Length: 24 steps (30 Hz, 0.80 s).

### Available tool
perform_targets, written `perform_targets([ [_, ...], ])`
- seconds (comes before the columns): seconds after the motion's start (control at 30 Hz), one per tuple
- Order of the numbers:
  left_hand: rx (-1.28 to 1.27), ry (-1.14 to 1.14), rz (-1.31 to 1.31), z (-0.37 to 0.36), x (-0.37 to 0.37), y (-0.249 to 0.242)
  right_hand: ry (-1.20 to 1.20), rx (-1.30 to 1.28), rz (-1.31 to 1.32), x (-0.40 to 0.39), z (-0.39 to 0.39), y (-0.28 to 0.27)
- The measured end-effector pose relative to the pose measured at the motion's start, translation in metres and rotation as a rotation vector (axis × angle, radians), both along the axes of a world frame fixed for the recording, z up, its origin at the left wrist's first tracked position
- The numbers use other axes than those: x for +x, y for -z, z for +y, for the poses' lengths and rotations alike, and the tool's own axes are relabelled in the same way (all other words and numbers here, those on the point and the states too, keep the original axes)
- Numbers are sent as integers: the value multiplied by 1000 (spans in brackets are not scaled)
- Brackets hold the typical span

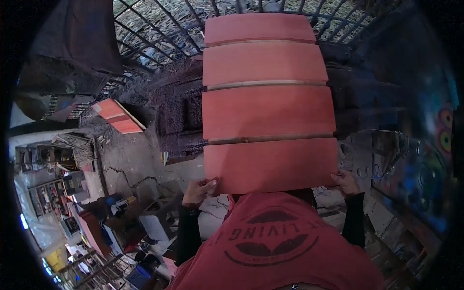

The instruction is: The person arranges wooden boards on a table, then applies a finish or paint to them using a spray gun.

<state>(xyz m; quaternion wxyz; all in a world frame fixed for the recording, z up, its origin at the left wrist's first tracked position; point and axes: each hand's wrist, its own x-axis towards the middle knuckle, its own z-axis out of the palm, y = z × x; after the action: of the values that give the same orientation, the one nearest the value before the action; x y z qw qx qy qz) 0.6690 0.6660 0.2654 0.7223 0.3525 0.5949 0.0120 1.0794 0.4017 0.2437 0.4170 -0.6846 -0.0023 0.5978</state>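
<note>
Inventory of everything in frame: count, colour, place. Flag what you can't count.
slatted four-board panel, apparently wood: 1, red, centre, near edge in both hands
smaller flat panel with pale edge: 1, orange-red, left
rough-coated bulky block: 1, dark purplish, partly hidden by the slatted panel
barred grille: 1, dark, top
cracked floor: 1, grey, left of centre
painted surface with rings: 1, bluish multicolour, right
cluttered items: uncountable, mixed colours, lower left
printed shirt: 1, red, bottom centre
sleeves: 2, black, lower centre
left hand, right hand: 2, bare, panel's near corners
</note>
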Motion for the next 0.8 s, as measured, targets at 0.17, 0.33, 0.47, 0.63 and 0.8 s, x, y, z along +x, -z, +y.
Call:
perform_targets([
  [0.17,-32,-37,-55,-1,-4,4,16,-19,30,5,-5,3],
  [0.33,-33,15,-13,1,2,-6,-1,-32,18,2,-5,0],
  [0.47,-91,113,-28,5,-14,12,-115,-23,102,12,-2,-6],
  [0.63,338,60,-10,68,-9,4,-55,84,-364,75,28,11],
  [0.8,583,-101,-129,176,71,12,182,274,-366,106,146,27],
])
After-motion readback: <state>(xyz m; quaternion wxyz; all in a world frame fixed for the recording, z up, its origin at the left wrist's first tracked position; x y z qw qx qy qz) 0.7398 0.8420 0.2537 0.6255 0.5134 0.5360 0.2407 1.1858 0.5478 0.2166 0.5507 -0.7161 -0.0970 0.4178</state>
